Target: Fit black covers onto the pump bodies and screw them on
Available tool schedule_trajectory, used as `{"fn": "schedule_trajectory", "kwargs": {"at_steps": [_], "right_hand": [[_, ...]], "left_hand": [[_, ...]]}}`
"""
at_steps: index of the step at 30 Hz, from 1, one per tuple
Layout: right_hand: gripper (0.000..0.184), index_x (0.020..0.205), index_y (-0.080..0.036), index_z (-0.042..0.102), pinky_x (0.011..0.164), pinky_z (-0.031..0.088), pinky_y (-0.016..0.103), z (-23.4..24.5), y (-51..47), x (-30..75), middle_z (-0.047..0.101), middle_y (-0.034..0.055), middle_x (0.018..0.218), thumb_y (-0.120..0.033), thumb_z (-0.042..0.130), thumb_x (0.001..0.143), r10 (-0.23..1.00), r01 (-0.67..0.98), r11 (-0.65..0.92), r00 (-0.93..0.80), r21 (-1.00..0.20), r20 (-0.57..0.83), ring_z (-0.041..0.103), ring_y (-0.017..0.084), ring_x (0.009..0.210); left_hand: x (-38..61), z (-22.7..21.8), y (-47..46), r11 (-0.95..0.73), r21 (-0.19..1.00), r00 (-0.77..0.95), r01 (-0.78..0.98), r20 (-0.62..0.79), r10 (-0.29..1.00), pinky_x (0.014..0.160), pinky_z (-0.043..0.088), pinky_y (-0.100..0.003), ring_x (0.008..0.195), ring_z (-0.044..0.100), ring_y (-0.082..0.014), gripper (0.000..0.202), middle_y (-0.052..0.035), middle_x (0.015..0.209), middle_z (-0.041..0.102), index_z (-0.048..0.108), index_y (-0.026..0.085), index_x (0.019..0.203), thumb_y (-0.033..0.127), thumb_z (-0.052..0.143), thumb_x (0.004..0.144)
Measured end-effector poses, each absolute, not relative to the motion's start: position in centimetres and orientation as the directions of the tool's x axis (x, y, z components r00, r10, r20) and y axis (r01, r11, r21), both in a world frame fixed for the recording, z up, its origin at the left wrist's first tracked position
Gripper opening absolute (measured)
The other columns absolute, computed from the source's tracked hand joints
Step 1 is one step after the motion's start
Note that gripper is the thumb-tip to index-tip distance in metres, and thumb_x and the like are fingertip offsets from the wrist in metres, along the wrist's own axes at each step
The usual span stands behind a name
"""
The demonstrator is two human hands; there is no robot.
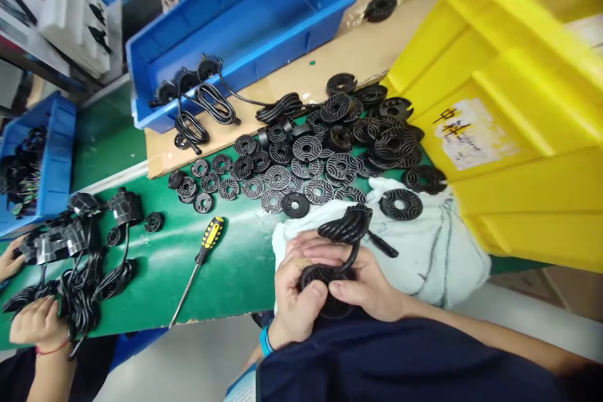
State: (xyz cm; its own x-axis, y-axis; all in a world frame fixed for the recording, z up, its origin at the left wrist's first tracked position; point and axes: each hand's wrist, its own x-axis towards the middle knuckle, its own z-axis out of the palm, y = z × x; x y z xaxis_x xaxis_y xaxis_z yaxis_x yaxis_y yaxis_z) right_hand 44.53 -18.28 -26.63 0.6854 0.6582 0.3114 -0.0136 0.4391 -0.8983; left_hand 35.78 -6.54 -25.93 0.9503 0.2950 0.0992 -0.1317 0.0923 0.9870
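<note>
Both of my hands close around a round black plastic housing [337, 309] with curved grooves, held low over the table's front edge. My left hand [296, 289] grips its left side, thumb pressed on the face. Gripping the right side, my right hand [372, 282] has its thumb near the other one. A bundled black cable [346, 224] runs up from the housing over my fingers. Under and behind my hands lies a pale cloth [428, 245], with a grooved black disc [401, 204] on it. Several similar discs [307, 148] are heaped just beyond.
A yellow-handled screwdriver [210, 237] lies left on the green table [249, 232]. Behind the heap stands a blue bin [245, 19] with corded parts; a yellow crate [532, 107] rises at right. At far left, a co-worker's hands [40, 323] are beside cabled parts [85, 276].
</note>
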Motion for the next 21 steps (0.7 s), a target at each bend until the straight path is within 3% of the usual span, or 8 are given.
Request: {"fn": "schedule_trajectory", "kwargs": {"at_steps": [5,13,18,21], "right_hand": [[0.030,0.121,-0.026,0.078,0.111,0.054,0.050,-26.9,-17.9,44.0,0.078,0.0104,0.123,-0.043,0.069,0.097,0.599,0.030,0.408,0.745,-0.913,0.293,0.069,0.030,0.123],[0.023,0.100,-0.025,0.081,0.111,0.051,0.052,-27.4,-16.9,43.0,0.079,0.0088,0.116,-0.043,0.069,0.092,0.545,0.024,0.412,0.794,-0.911,0.268,0.070,0.032,0.118],[0.027,0.109,-0.024,0.078,0.108,0.053,0.046,-26.5,-16.8,43.1,0.077,0.0100,0.122,-0.043,0.064,0.095,0.545,0.056,0.385,0.791,-0.921,0.277,0.070,0.028,0.117],[0.031,0.115,-0.023,0.076,0.106,0.054,0.043,-26.3,-16.8,43.2,0.076,0.0106,0.123,-0.043,0.059,0.099,0.546,0.086,0.379,0.783,-0.921,0.298,0.070,0.027,0.116]], "left_hand": [[35.7,-26.8,-6.9,0.127,0.982,0.939,-0.142,0.093,0.330,0.109,0.046,-0.051,0.120,0.064,-0.0358,0.056,-0.0140,0.123,0.073,0.075,0.017,0.118,0.062,0.051,0.097],[35.9,-26.5,-7.7,0.024,0.986,0.883,-0.163,0.135,0.450,0.106,0.049,-0.046,0.117,0.063,-0.0324,0.056,-0.0133,0.120,0.070,0.073,0.015,0.116,0.060,0.046,0.096],[36.1,-27.2,-6.8,-0.005,0.981,0.904,-0.192,0.179,0.389,0.099,0.053,-0.045,0.111,0.063,-0.0294,0.061,-0.0120,0.116,0.067,0.068,0.018,0.118,0.068,0.042,0.097],[36.1,-27.4,-6.4,-0.023,0.975,0.915,-0.222,0.217,0.341,0.096,0.055,-0.045,0.106,0.064,-0.0290,0.072,-0.0113,0.114,0.066,0.065,0.019,0.121,0.081,0.052,0.086]]}}
